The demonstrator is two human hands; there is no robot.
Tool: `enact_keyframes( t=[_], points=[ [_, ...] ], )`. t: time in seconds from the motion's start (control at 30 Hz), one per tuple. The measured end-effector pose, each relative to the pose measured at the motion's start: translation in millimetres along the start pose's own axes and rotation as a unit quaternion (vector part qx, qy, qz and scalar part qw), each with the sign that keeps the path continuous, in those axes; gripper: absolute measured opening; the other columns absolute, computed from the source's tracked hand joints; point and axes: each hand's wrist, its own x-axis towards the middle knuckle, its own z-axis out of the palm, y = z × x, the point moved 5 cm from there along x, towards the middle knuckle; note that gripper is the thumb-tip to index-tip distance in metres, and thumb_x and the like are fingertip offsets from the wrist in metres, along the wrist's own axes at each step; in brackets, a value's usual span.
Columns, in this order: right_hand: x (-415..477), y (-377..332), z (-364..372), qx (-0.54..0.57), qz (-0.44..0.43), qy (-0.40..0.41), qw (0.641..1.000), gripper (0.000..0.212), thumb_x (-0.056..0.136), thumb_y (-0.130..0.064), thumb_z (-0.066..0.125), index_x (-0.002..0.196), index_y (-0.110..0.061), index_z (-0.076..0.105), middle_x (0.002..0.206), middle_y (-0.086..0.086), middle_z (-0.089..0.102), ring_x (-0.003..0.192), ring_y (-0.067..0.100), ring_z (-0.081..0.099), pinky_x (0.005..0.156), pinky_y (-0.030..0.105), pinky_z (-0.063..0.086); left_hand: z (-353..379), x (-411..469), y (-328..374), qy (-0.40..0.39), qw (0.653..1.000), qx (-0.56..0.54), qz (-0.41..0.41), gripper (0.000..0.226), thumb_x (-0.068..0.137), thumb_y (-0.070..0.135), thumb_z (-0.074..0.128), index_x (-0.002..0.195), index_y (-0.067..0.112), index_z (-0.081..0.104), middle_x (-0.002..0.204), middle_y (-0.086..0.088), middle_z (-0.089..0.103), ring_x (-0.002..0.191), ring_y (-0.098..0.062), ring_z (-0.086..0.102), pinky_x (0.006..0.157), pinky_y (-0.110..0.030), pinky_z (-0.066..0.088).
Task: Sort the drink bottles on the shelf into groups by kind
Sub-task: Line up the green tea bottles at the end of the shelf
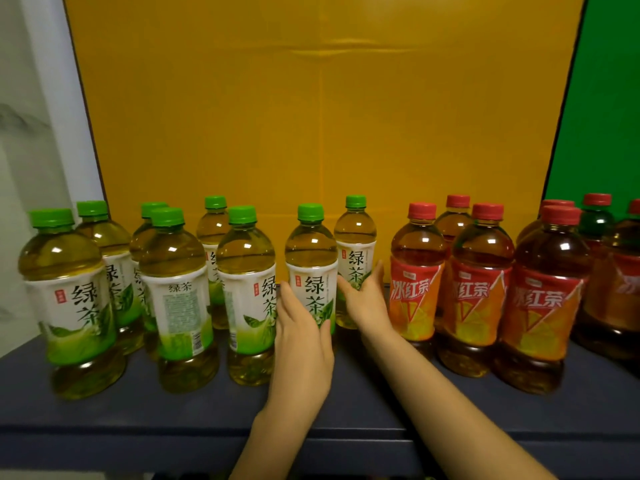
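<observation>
On the shelf [207, 410], both hands grip 2 green tea bottles: left hand [301, 344], right hand [367, 299].

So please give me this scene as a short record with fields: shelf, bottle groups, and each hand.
shelf: dark shelf, yellow panel behind
left group: green tea bottles, green caps
right group: red tea bottles, red caps
left hand: left hand grips the front green tea bottle
right hand: right hand touches the rear green tea bottle
sorting: kinds look separated already
</observation>
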Motion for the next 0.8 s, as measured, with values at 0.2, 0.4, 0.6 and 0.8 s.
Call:
enact_keyframes(
  t=[0.2,0.4,0.6,0.8],
  points=[
    [0.7,13.6,3.1,-0.003,-0.002,0.019,1.0,0.069,0.082,-0.011,0.066,0.135,-0.006,0.02,0.138,0.015,0.04,0.129,0.026,0.042,0.108,0.047,0.036,18.8,30.2,-12.9,-0.052,0.998,-0.022,-0.024,0.078,0.091,0.02,0.053,0.143,0.001,-0.002,0.147,-0.021,0.024,0.136,-0.033,0.031,0.108,-0.038,0.032],
    [-3.7,17.9,1.5,-0.02,-0.03,0.052,0.998,0.065,0.082,-0.014,0.067,0.131,-0.006,0.025,0.135,0.016,0.043,0.127,0.028,0.043,0.107,0.048,0.036,33.7,52.2,-20.5,-0.042,0.998,-0.015,-0.043,0.08,0.09,0.024,0.055,0.143,-0.002,0.001,0.145,-0.024,0.023,0.134,-0.038,0.031,0.108,-0.044,0.032],
    [-4.4,20.3,1.2,-0.048,-0.049,0.05,0.996,0.062,0.083,-0.017,0.066,0.131,-0.006,0.029,0.134,0.014,0.046,0.127,0.026,0.044,0.106,0.048,0.037,42.7,61.1,-25.6,-0.042,0.997,-0.026,-0.055,0.079,0.09,0.024,0.054,0.143,-0.001,0.001,0.144,-0.026,0.026,0.133,-0.039,0.031,0.108,-0.046,0.03],
    [-6.4,15.6,1.9,-0.062,-0.035,0.058,0.996,0.065,0.084,-0.016,0.063,0.136,-0.004,0.026,0.137,0.015,0.046,0.127,0.029,0.045,0.105,0.049,0.038,37.5,47.5,-22.0,-0.085,0.994,-0.061,-0.033,0.084,0.093,0.022,0.049,0.143,-0.001,-0.014,0.155,-0.022,-0.002,0.144,-0.033,0.005,0.117,-0.042,0.014]
  ],
)
